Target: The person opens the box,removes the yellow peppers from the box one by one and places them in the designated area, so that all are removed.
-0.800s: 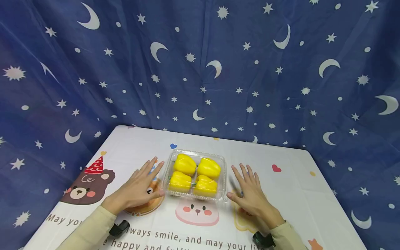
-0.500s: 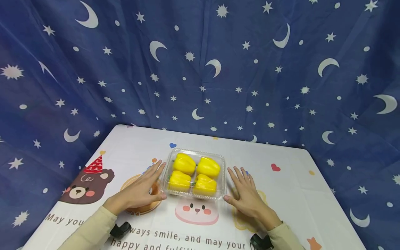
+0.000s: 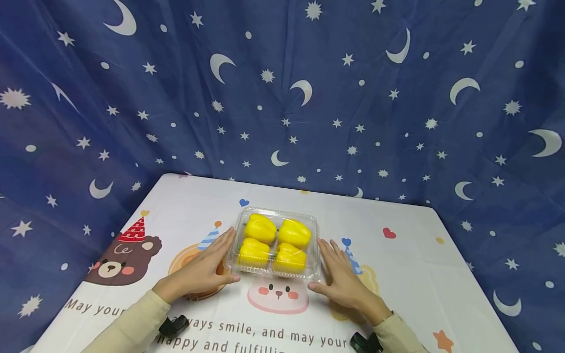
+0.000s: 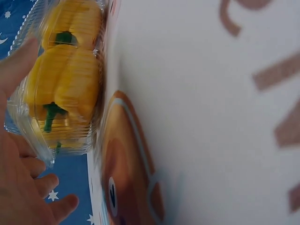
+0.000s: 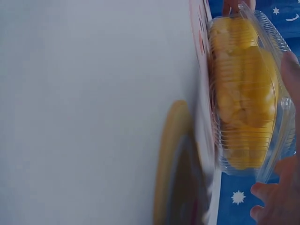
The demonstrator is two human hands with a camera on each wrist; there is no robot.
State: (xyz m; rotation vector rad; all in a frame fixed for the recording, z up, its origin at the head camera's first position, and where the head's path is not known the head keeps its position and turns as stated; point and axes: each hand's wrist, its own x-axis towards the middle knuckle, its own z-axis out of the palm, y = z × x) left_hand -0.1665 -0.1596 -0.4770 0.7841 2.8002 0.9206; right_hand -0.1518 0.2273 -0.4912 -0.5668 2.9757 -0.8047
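Note:
A clear plastic clamshell box (image 3: 270, 273) sits on the white tablecloth, closed over several yellow bell peppers (image 3: 260, 228). Green stems show on the peppers (image 4: 80, 79) in the left wrist view. Along the box's left side my left hand (image 3: 205, 268) lies with fingers stretched forward, its thumb near the front left corner. My right hand (image 3: 343, 282) mirrors it on the right, fingertips right at the box's edge and thumb by the front right corner. Both wrist views show the ribbed box wall (image 5: 243, 93) between the two hands.
A printed tablecloth (image 3: 406, 269) with cartoon animals and lettering covers the table. Behind and to both sides hangs a dark blue curtain (image 3: 326, 162) with moons and stars. A black wrist strap (image 3: 174, 325) shows below the left sleeve.
Both hands have moved inward to the sides of the box, and their spread fingers have drawn closer together. The box and peppers stay in place on the tablecloth.

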